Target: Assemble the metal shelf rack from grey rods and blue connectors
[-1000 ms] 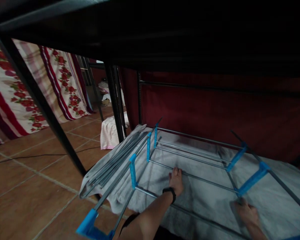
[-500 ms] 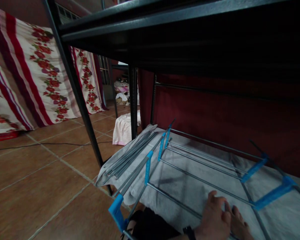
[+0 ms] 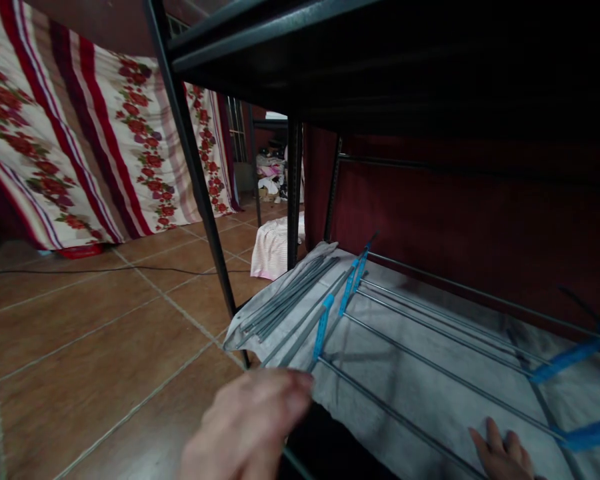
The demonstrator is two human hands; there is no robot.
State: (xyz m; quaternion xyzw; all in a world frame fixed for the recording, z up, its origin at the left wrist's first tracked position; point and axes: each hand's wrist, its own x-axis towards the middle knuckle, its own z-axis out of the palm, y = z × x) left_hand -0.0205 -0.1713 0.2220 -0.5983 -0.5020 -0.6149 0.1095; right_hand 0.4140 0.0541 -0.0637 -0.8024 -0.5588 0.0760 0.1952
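Note:
A rack of grey metal rods [image 3: 400, 357] joined by blue plastic connectors [image 3: 321, 327] stands on a grey cloth [image 3: 345, 387]. My left hand [image 3: 250, 427] is large and blurred in front of the rack's near-left corner. Its fingers look curled and pressed together, hiding that corner's connector; whatever they hold, if anything, is hidden. Low on the right, my right hand [image 3: 503, 457] has its fingers apart over the cloth, beside the front rod, and holds nothing visible. A bundle of loose grey rods [image 3: 290, 300] lies left of the rack.
A black metal bunk frame [image 3: 200, 167] surrounds the cloth, its upper deck [image 3: 300, 53] low overhead. Dark red fabric [image 3: 455, 213] hangs behind. Tiled floor [image 3: 105, 360] with a black cable [image 3: 115, 268] extends left, towards a floral curtain [image 3: 105, 140].
My left hand has moved left from the rack's middle to its near-left corner. My right hand now shows separately at the lower right. The view has turned slightly left.

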